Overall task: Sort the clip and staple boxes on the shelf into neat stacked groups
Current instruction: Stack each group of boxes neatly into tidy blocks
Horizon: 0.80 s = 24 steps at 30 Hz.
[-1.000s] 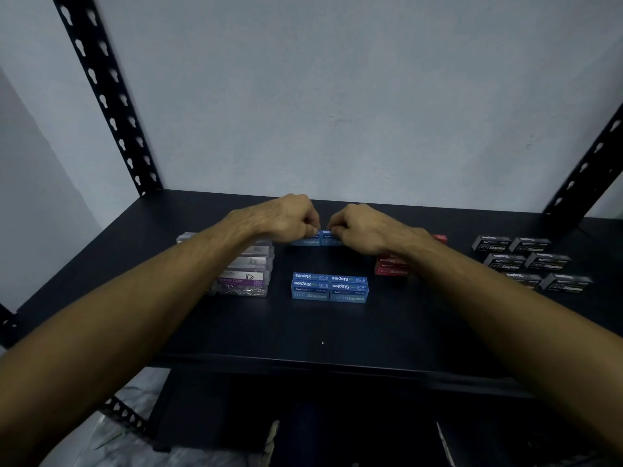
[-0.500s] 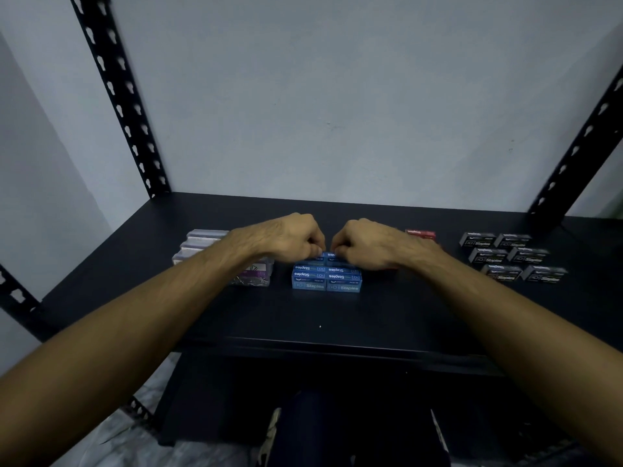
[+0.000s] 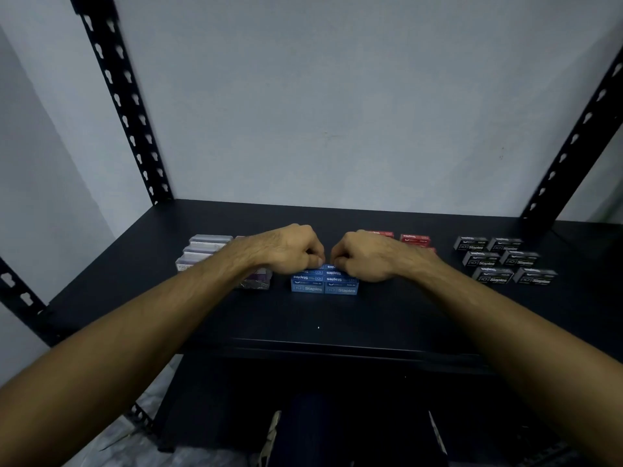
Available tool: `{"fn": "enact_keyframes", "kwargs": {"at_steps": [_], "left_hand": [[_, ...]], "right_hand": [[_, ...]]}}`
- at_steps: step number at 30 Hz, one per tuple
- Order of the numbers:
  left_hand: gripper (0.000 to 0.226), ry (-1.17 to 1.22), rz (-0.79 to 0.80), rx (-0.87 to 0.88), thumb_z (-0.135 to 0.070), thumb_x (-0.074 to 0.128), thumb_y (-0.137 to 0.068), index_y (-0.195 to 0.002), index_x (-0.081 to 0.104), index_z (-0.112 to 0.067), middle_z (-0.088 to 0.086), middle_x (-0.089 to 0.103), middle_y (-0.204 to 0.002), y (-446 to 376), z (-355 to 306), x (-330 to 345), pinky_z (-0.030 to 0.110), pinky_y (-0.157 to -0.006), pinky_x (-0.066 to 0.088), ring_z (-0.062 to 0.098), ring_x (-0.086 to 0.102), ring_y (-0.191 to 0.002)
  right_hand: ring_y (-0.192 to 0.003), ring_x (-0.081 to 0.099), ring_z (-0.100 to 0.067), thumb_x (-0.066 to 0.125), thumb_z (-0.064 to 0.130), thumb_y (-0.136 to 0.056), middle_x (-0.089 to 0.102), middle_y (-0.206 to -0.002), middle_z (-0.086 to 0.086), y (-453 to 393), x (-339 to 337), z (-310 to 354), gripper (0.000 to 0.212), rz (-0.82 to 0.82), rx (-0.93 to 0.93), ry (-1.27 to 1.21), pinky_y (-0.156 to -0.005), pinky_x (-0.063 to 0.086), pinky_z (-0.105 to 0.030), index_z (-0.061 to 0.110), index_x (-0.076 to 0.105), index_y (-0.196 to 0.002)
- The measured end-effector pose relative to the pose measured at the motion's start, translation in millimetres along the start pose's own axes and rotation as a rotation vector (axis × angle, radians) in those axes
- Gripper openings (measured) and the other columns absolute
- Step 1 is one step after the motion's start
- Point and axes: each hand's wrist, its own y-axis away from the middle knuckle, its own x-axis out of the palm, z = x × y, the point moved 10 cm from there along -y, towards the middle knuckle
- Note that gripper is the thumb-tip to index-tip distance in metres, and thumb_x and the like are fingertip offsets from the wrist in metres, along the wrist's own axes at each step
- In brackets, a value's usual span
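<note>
Left hand (image 3: 290, 247) and right hand (image 3: 364, 254) are pinching small blue cardboard staple boxes (image 3: 323, 281) stacked mid-shelf (image 3: 337, 318).

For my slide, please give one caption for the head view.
Both hands, left hand and right hand, set blue staple boxes onto their stack.

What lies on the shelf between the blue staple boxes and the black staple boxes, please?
In the head view, the red staple boxes and the right hand; nearer the front edge, the shelf is bare.
</note>
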Motion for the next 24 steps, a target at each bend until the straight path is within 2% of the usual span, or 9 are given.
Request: {"fn": "enact_keyframes", "kwargs": {"at_steps": [2,4,6,9,12,16,24], "left_hand": [[0.022,0.019,0.003,-0.006,-0.031,0.051,-0.099,-0.089,0.070,-0.026,-0.012,0.062,-0.075,3.1,-2.0,-0.7,0.023,-0.063,0.042,0.005,0.054,-0.066],[0.024,0.034,0.016,-0.029,-0.038,0.052,-0.099,-0.106,0.071,-0.026,-0.012,0.067,-0.093,7.1,-1.8,-1.5,0.022,-0.073,0.044,0.003,0.059,-0.082],[0.034,0.029,0.041,-0.048,-0.043,0.057,-0.095,-0.122,0.065,-0.026,-0.010,0.066,-0.112,11.2,0.8,-2.3,0.025,-0.084,0.047,0.007,0.060,-0.098],[0.051,-0.033,0.093,-0.041,-0.046,0.069,-0.085,-0.131,0.056,-0.027,-0.010,0.064,-0.115,14.5,1.3,2.3,0.025,-0.083,0.048,0.008,0.060,-0.097],[0.061,-0.107,0.103,-0.036,-0.044,0.077,-0.078,-0.130,0.055,-0.025,-0.009,0.063,-0.117,13.4,1.6,9.8,0.026,-0.083,0.048,0.009,0.059,-0.095],[0.049,-0.128,0.054,-0.039,-0.039,0.078,-0.078,-0.122,0.060,-0.025,-0.006,0.065,-0.112,10.9,3.7,11.9,0.032,-0.085,0.052,0.012,0.060,-0.095],[0.047,-0.152,0.005,-0.051,-0.036,0.078,-0.079,-0.121,0.061,-0.025,-0.008,0.061,-0.104,10.8,3.5,7.8,0.028,-0.078,0.050,0.012,0.059,-0.092]], "right_hand": [[-0.083,0.062,-0.013,0.045,0.025,-0.096,0.064,-0.083,0.011,2.9,0.4,0.0,0.020,0.011,0.017,-0.001,-0.072,0.046,-0.030,0.028,0.063,-0.088],[-0.089,0.063,-0.016,0.046,0.038,-0.095,0.067,-0.094,0.006,7.0,-1.2,-0.4,0.025,0.012,0.034,0.036,-0.074,0.048,-0.032,0.025,0.066,-0.104],[-0.090,0.062,-0.016,0.050,0.053,-0.091,0.067,-0.102,0.005,11.7,-3.9,2.1,0.040,0.005,0.026,0.097,-0.074,0.049,-0.032,0.026,0.063,-0.117],[-0.085,0.063,-0.016,0.060,0.064,-0.079,0.067,-0.100,0.007,15.9,-3.9,4.7,0.052,-0.018,0.011,0.203,-0.072,0.051,-0.032,0.028,0.059,-0.117],[-0.083,0.062,-0.014,0.071,0.058,-0.075,0.066,-0.100,0.006,15.8,3.4,6.8,0.055,-0.021,0.003,0.217,-0.073,0.052,-0.033,0.027,0.057,-0.118],[-0.082,0.059,-0.013,0.072,0.043,-0.082,0.061,-0.098,0.006,14.5,5.4,10.8,0.043,-0.062,-0.022,0.200,-0.067,0.045,-0.028,0.021,0.058,-0.117],[-0.080,0.057,-0.012,0.072,0.041,-0.084,0.056,-0.091,0.008,12.2,4.1,11.0,0.041,-0.078,-0.023,0.172,-0.065,0.041,-0.026,0.020,0.060,-0.116]]}}
